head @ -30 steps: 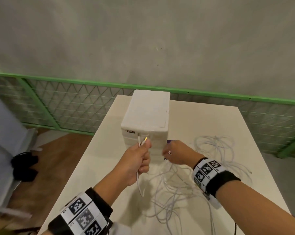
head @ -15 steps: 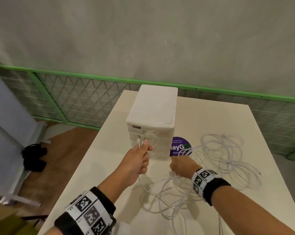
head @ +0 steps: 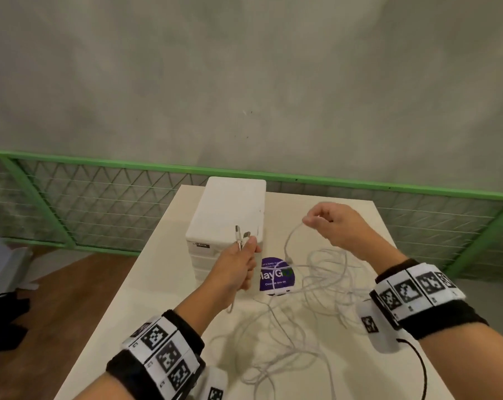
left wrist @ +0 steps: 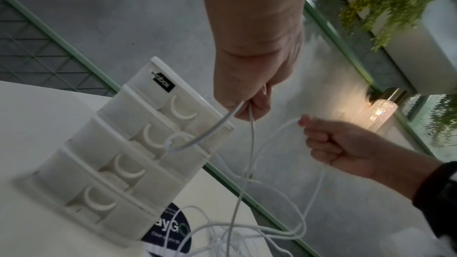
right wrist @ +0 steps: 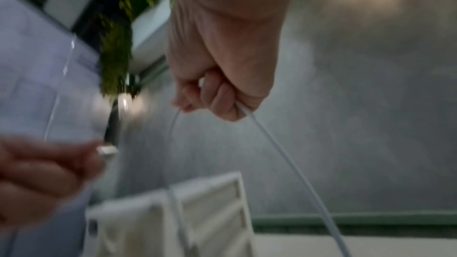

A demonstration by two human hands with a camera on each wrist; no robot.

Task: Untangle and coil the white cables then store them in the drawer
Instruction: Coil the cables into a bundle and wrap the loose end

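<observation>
White plastic makes up the drawer unit (head: 228,223) standing at the left rear of the pale table (head: 146,284); from the left wrist view its four stacked drawers all sit closed, each with a crescent-shaped pull. Just in front of its near right corner the left hand (head: 238,268) is raised off the table, fingers curled tight around two cable ends, whose connectors (head: 241,233) stick up above the thumb against the unit's top. The two strands it grips trail down from under the fist toward the tabletop. Right of that hand, a round purple sticker (head: 276,277) lies flat on the table with strands crossing it. Further right sprawls the tangle of white cables (head: 325,284), loose loops spread across the middle and right of the table, uncoiled. Above the tangle the right hand (head: 335,226) is lifted, its fingers pinching a single strand that arcs down from the fingertips into the heap. The right wrist view, though blurred, shows the strand passing through the curled fingers (right wrist: 217,95). Both wrists wear bands printed with black-and-white markers.
</observation>
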